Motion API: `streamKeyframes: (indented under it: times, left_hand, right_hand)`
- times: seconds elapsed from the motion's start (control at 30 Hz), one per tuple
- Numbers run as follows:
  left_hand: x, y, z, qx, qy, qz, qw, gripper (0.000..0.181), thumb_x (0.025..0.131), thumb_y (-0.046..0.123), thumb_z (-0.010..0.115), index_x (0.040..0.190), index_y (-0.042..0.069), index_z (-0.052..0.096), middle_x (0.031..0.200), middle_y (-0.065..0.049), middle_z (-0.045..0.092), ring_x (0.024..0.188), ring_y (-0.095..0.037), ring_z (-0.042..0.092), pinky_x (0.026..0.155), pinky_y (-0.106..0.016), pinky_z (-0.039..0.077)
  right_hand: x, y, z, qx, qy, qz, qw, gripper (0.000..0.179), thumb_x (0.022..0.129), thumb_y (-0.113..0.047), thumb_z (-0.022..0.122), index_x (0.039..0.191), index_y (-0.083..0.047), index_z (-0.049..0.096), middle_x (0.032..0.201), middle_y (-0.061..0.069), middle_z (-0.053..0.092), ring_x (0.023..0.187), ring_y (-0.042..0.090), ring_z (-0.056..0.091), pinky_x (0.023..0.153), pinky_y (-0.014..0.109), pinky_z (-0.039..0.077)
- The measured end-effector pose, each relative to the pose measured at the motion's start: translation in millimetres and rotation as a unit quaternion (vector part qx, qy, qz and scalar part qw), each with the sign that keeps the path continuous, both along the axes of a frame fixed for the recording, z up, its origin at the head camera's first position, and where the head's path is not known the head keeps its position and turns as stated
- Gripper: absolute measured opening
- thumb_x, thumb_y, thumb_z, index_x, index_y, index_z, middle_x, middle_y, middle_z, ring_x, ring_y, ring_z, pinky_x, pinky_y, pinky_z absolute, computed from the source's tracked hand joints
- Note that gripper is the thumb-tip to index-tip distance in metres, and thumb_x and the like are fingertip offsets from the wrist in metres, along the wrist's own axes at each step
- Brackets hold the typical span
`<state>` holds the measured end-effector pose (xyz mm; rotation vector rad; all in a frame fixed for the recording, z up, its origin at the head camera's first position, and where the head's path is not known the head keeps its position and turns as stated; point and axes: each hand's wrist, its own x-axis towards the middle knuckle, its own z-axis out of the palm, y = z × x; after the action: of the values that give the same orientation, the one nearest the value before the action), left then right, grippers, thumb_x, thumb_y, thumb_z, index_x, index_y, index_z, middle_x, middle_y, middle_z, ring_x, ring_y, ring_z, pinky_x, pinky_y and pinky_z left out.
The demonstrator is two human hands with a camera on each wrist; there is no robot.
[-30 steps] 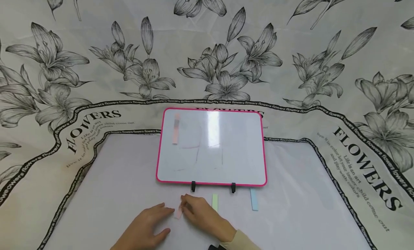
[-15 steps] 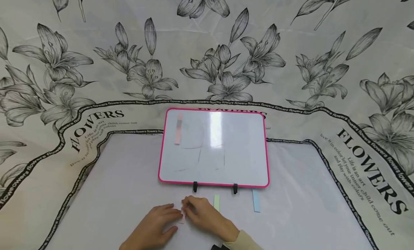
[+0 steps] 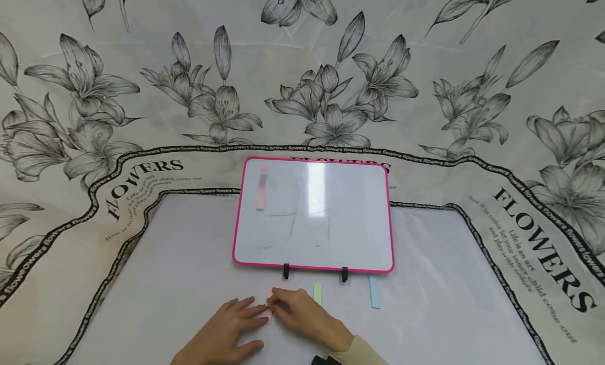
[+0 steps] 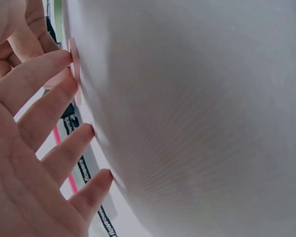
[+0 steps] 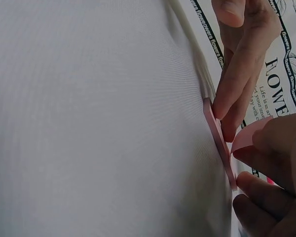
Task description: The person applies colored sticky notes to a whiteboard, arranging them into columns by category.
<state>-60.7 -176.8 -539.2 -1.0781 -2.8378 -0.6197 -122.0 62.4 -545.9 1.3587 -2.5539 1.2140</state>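
A thin pad of pink sticky notes (image 5: 217, 134) lies on the white tablecloth, in front of the whiteboard. Extended fingertips of my left hand (image 3: 231, 325) press on the pad and hold it down; the left wrist view shows the other fingers touching the cloth. Thumb and forefinger of my right hand (image 3: 304, 313) pinch a pink sticky note (image 5: 247, 134), its sheet lifted and curved up from the pad. From the head view, both hands cover much of the pad (image 3: 269, 316).
A whiteboard (image 3: 354, 223) with a pink frame stands behind the hands on black feet (image 3: 344, 274). One pink strip (image 3: 261, 194) sticks to its upper left. Green (image 3: 317, 293) and blue (image 3: 374, 292) strips lie in front. Flower-printed cloth (image 3: 212, 160) surrounds the table.
My left hand has moved right, and its fingers now lie on the pink pad. The right hand keeps its pinch there. The view has shifted slightly.
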Motion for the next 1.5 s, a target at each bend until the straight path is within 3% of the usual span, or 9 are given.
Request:
streamKeyframes:
  times: [0.13, 0.37, 0.47, 0.63, 0.87, 1.17, 1.5]
  left_hand:
    - [-1.3, -0.9, -0.3, -0.006, -0.016, -0.004, 0.9998, 0.047, 0.098, 0.057, 0.06, 0.134, 0.029, 0.071, 0.144, 0.005, 0.064, 0.133, -0.034, 0.06, 0.1, -0.064, 0.049]
    - [-0.8, -3.8, 2.2, -0.003, -0.062, -0.004, 0.9981, 0.059, 0.094, 0.064, 0.062, 0.137, 0.025, 0.068, 0.149, 0.004, 0.059, 0.137, -0.039, 0.056, 0.103, -0.069, 0.045]
    - [-1.3, -4.3, 4.1, -0.004, -0.084, -0.002, 0.9965, 0.062, 0.092, 0.065, 0.063, 0.139, 0.025, 0.067, 0.152, 0.004, 0.057, 0.14, -0.039, 0.052, 0.105, -0.07, 0.042]
    - [-4.3, -3.7, 5.2, -0.006, -0.087, -0.001, 0.9962, 0.059, 0.092, 0.064, 0.064, 0.138, 0.027, 0.068, 0.152, 0.006, 0.057, 0.142, -0.037, 0.051, 0.107, -0.069, 0.042]
    - [-5.2, -3.9, 5.1, -0.001, -0.112, 0.003, 0.9938, 0.057, 0.091, 0.062, 0.067, 0.137, 0.028, 0.068, 0.152, 0.008, 0.056, 0.143, -0.037, 0.05, 0.108, -0.071, 0.04]
    - [-6.6, -2.6, 7.0, 0.003, -0.148, 0.011, 0.9889, 0.058, 0.089, 0.061, 0.069, 0.136, 0.028, 0.068, 0.153, 0.008, 0.055, 0.144, -0.038, 0.047, 0.11, -0.072, 0.036]
    - [-3.3, -0.2, 10.5, 0.008, -0.12, 0.017, 0.9926, 0.062, 0.089, 0.062, 0.069, 0.137, 0.022, 0.067, 0.148, 0.007, 0.059, 0.14, -0.037, 0.051, 0.109, -0.073, 0.036]
  right_hand:
    - [-1.2, 1.7, 0.1, -0.004, -0.002, 0.001, 1.0, 0.01, 0.096, -0.001, 0.069, 0.103, -0.005, 0.073, 0.104, 0.005, 0.08, 0.11, 0.019, 0.074, 0.097, 0.024, 0.056]
    - [-6.6, 2.9, 1.6, -0.017, 0.007, -0.002, 0.9998, 0.006, 0.097, -0.005, 0.069, 0.101, -0.007, 0.073, 0.1, 0.001, 0.079, 0.095, 0.003, 0.072, 0.084, 0.011, 0.054]
    - [-10.2, 3.4, 4.5, -0.019, 0.0, -0.007, 0.9998, 0.007, 0.097, -0.005, 0.069, 0.102, -0.008, 0.074, 0.098, 0.0, 0.079, 0.095, 0.002, 0.072, 0.084, 0.011, 0.054]
    - [-13.7, 3.6, 7.4, -0.024, -0.004, -0.001, 0.9997, 0.009, 0.096, -0.003, 0.069, 0.102, -0.008, 0.073, 0.097, 0.001, 0.079, 0.094, 0.004, 0.073, 0.084, 0.012, 0.055]
    - [-13.1, 4.6, 1.6, -0.044, 0.01, 0.01, 0.9989, 0.009, 0.094, 0.001, 0.07, 0.099, -0.006, 0.072, 0.097, 0.003, 0.079, 0.094, 0.006, 0.074, 0.085, 0.013, 0.055]
    - [-14.8, 10.3, 4.4, -0.032, -0.035, 0.015, 0.9987, 0.007, 0.093, 0.002, 0.07, 0.098, -0.004, 0.072, 0.096, 0.007, 0.08, 0.093, 0.006, 0.075, 0.083, 0.013, 0.056]
    - [-19.8, 10.4, 2.6, -0.05, -0.025, 0.007, 0.9984, 0.009, 0.093, 0.002, 0.071, 0.099, -0.004, 0.072, 0.094, 0.006, 0.08, 0.091, 0.006, 0.076, 0.08, 0.013, 0.057]
